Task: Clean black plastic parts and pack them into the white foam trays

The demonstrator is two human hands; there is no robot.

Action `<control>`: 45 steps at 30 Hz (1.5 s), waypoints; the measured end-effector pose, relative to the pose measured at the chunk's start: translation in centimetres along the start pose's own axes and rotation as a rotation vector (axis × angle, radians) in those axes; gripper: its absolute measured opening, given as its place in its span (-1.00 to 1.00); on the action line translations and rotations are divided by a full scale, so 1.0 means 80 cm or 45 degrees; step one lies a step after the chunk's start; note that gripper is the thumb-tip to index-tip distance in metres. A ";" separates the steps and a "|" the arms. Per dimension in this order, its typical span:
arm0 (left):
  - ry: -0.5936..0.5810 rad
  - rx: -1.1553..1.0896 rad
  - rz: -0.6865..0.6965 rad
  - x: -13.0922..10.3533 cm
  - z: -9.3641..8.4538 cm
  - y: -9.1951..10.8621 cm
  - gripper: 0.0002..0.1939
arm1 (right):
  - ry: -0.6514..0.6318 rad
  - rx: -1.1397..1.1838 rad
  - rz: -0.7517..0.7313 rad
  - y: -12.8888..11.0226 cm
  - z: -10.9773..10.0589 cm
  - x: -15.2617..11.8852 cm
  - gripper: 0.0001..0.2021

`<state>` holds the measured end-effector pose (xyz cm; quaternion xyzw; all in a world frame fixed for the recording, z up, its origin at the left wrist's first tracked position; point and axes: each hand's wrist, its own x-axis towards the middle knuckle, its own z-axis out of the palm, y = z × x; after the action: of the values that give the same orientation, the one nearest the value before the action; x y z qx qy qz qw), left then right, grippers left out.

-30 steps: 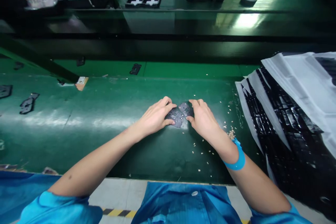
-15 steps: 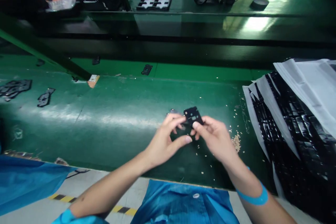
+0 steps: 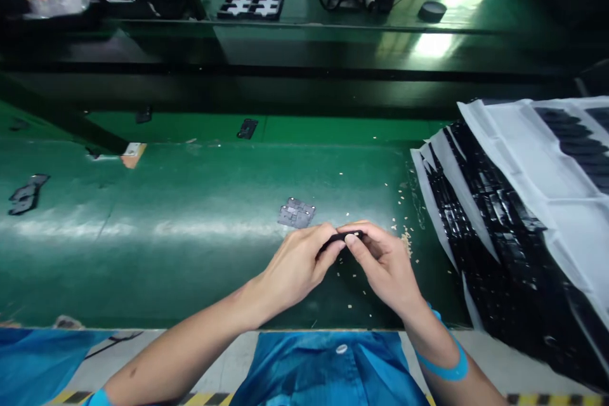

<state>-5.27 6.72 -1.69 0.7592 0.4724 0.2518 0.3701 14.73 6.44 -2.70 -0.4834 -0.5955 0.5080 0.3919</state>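
Observation:
Both hands grip one small black plastic plate (image 3: pixel 340 238), tilted so that mostly its thin edge shows. The fingers of my left hand (image 3: pixel 302 257) close on its left end. At the other end, my right hand (image 3: pixel 383 260) pinches it between thumb and fingers. Just beyond my left hand, grey-black plastic plates (image 3: pixel 296 212) lie flat on the green bench (image 3: pixel 190 254). Tiny pale chips (image 3: pixel 406 242) are scattered and heaped beside my right hand. Much of the held plate is hidden behind the fingers.
At right, black parts in clear plastic sheeting (image 3: pixel 499 228) lie under white trays (image 3: pixel 566 158). More black parts (image 3: pixel 29 195) lie far left, with another black plate (image 3: pixel 247 129) on the back strip. A green post (image 3: pixel 71 120) stands at left. A black-and-white tray (image 3: pixel 252 0) sits on the raised shelf.
My left hand has come in and closed on the black plate, which has tipped from face-on to edge-on. The view has shifted right, and the plates beyond my left hand now show fully.

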 end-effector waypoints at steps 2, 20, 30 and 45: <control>0.067 -0.012 0.039 -0.003 0.010 0.001 -0.78 | 0.023 0.076 -0.019 -0.001 0.001 -0.007 -0.82; 0.062 -0.157 -0.097 -0.012 0.039 0.005 -0.78 | 0.062 0.051 -0.237 0.015 0.001 -0.011 -0.74; -0.075 -0.156 -0.147 -0.006 0.024 0.002 -0.83 | -0.171 -0.037 -0.090 0.017 -0.024 -0.007 -0.79; 0.189 -0.566 -0.152 -0.021 0.037 -0.011 -0.69 | -0.119 0.014 -0.123 0.009 0.002 -0.021 -0.73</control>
<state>-4.31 4.50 -4.22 0.6092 0.4753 0.3824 0.5067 15.04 4.81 -3.38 -0.4277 -0.6331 0.5136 0.3904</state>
